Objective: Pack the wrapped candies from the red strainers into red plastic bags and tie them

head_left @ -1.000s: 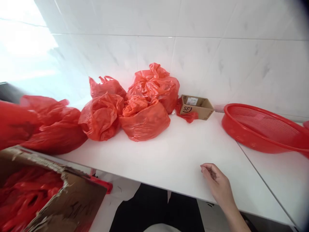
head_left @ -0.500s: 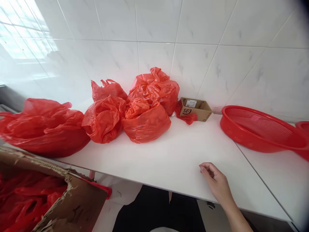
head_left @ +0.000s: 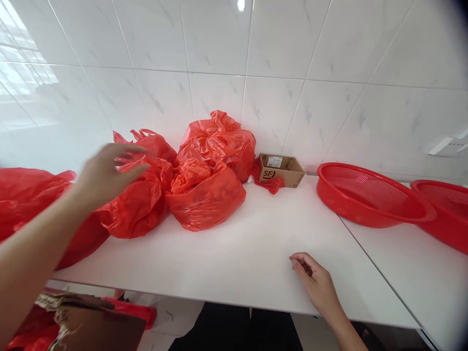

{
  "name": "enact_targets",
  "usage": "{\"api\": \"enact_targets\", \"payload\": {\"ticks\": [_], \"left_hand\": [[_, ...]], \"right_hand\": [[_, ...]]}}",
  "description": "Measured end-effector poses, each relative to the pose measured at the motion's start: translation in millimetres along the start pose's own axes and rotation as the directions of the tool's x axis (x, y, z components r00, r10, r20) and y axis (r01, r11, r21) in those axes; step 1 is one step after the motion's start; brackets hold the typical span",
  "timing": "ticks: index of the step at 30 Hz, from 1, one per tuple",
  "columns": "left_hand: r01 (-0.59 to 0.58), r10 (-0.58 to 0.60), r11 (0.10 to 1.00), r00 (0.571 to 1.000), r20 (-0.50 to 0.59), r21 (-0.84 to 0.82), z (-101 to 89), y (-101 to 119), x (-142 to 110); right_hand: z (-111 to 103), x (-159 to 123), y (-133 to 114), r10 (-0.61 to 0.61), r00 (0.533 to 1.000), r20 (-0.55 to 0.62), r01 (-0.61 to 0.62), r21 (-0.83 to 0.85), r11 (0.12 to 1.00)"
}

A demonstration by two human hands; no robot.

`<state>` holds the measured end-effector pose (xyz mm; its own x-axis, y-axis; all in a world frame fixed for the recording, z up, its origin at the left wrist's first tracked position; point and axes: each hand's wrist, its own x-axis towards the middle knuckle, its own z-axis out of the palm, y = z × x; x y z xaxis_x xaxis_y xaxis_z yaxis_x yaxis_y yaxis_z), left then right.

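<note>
My left hand [head_left: 106, 173] is raised over the red plastic bag [head_left: 141, 209] second from the left, its fingers apart and slightly blurred. It holds nothing that I can see, and whether it touches the bag I cannot tell. My right hand [head_left: 314, 278] rests on the white table [head_left: 252, 258] near its front edge, the fingers curled in and the thumb against them, with nothing visible inside. Between the hands sits a full red bag [head_left: 208, 200] with a crumpled top. A larger knotted red bag [head_left: 223, 141] stands behind it against the wall.
A small cardboard box [head_left: 281, 170] stands by the wall with a scrap of red bag [head_left: 272, 185] at its front. Two red mesh sieves [head_left: 369, 214] lie at the right. Below the table's left edge is a torn carton [head_left: 98, 329] holding red plastic.
My left hand has come into view from the left and reached over the bags. My right hand has kept its curled pose on the table. The view has shifted to the right.
</note>
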<state>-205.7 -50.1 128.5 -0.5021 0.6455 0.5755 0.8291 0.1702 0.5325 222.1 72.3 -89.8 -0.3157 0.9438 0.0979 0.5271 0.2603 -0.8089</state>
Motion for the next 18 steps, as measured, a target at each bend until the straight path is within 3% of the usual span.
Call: {"api": "enact_targets", "payload": {"ticks": [2, 4, 5, 7, 9, 11, 13, 16, 18], "left_hand": [[-0.062, 0.034, 0.991, 0.974, 0.223, 0.119, 31.1, -1, 16], [-0.084, 0.051, 0.992, 0.95, 0.308, 0.093, 58.4, 3, 31], [-0.074, 0.053, 0.996, 0.954, 0.296, 0.059, 67.6, 6, 38], [-0.041, 0.042, 0.999, 0.979, 0.2, -0.007, 75.0, 15, 51], [-0.012, 0.013, 0.993, 1.0, 0.009, -0.115, 72.3, 26, 60], [-0.02, -0.027, 0.961, 0.985, -0.169, -0.275, 70.4, 41, 62], [-0.046, -0.057, 0.888, 0.976, -0.209, -0.458, 79.6, 60, 53], [0.036, -0.049, 0.717, 0.999, 0.001, -0.697, 119.1, 91, 17], [0.162, -0.006, 0.597, 0.98, 0.198, -0.786, 153.2, 110, -18]], "right_hand": [[1, 0, 4, 0.014, 1.0, 0.008, -0.014, 0.016, 1.0], [1, 0, 8, 0.035, 0.999, 0.019, -0.035, 0.023, 0.999], [2, 0, 9, 0.047, 0.999, 0.023, -0.047, 0.026, 0.999], [1, 1, 9, 0.065, 0.997, 0.032, -0.066, 0.042, 0.997], [0, 2, 6, 0.076, 0.997, 0.033, -0.079, 0.074, 0.994], [-3, 4, -4, 0.089, 0.996, 0.02, -0.091, 0.128, 0.988], [-7, 7, -21, 0.09, 0.996, -0.002, -0.088, 0.202, 0.976], [-12, 12, -58, 0.036, 0.997, -0.064, -0.013, 0.324, 0.946], [-11, 15, -85, -0.03, 0.991, -0.134, 0.08, 0.39, 0.917]]}}
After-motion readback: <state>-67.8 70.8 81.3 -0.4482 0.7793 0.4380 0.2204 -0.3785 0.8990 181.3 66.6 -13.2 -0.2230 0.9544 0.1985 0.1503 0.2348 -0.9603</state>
